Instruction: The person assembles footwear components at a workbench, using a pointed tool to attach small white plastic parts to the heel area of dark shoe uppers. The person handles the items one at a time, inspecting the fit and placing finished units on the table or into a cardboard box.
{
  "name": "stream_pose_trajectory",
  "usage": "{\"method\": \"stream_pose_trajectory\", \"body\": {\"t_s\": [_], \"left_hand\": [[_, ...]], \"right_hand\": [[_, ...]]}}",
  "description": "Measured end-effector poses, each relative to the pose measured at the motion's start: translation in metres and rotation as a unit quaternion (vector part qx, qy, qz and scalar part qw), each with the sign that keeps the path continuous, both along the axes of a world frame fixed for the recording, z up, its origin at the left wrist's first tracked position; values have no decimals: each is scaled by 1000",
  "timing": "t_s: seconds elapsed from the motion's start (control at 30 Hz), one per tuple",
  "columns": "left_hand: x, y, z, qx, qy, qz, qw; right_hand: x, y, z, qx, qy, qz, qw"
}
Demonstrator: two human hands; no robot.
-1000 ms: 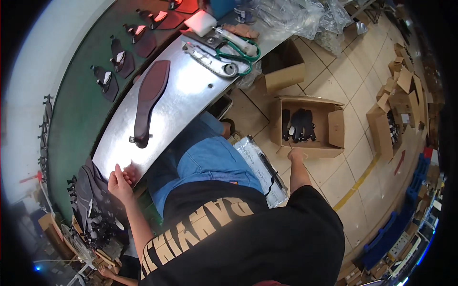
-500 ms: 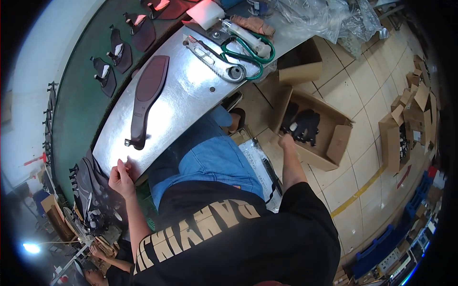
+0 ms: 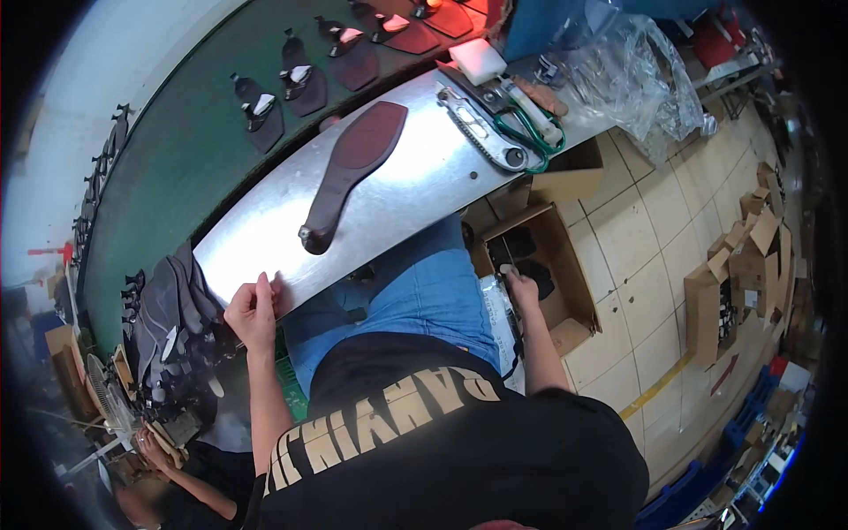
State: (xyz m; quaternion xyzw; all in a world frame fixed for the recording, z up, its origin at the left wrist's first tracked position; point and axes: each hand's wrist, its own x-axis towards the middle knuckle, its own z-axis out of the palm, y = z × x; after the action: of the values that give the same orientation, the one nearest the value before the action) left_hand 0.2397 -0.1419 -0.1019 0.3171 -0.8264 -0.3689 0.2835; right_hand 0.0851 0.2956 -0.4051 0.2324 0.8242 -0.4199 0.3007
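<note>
A dark red heeled shoe sole (image 3: 367, 146) lies on the metal tabletop (image 3: 265, 216), its narrow heel end toward me. Just below that end, my left hand (image 3: 254, 314) hovers by the table's near edge with fingers curled in and nothing visible in them. Down at my right, my right hand (image 3: 523, 290) reaches over the near side of an open cardboard box (image 3: 579, 274). Its fingers are closed beside dark shoe parts (image 3: 534, 276) in the box; what they grip is too small to make out.
Green-handled scissors (image 3: 543, 146), a grey utility knife (image 3: 481, 128) and a white block (image 3: 477, 60) rest on the table's far right. Sandals (image 3: 300, 79) line the green conveyor belt (image 3: 177, 168). Dark soles (image 3: 172, 305) are piled at left. Another person's hand (image 3: 152, 450) works at lower left.
My view has swung left, so table and box appear shifted. My right hand has moved from the box's near corner to farther along its side, among the dark parts. The left hand stays curled.
</note>
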Motion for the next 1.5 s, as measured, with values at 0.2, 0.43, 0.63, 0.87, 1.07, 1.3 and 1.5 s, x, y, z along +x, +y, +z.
{"method": "stream_pose_trajectory", "body": {"t_s": [0.2,0.43,0.63,0.87,1.07,1.3,1.5], "left_hand": [[3,-5,0,1,25,-4,1000],[-3,-16,23,204,-21,-23,979],[14,-25,6,35,45,-110,992],[-2,-43,37,-58,-16,-259,964],[-3,-43,26,-33,-52,-243,968],[-16,-39,39,-92,-71,-238,964],[-8,-32,25,-160,-58,-235,957]], "right_hand": [[69,8,60,53,115,-93,988],[47,-7,50,35,156,-71,985],[37,-16,60,5,101,-34,994],[56,-10,72,8,22,-25,999],[57,-21,113,41,-30,-39,998],[34,-42,123,45,-35,-39,998],[16,7,87,26,17,-5,1000]]}}
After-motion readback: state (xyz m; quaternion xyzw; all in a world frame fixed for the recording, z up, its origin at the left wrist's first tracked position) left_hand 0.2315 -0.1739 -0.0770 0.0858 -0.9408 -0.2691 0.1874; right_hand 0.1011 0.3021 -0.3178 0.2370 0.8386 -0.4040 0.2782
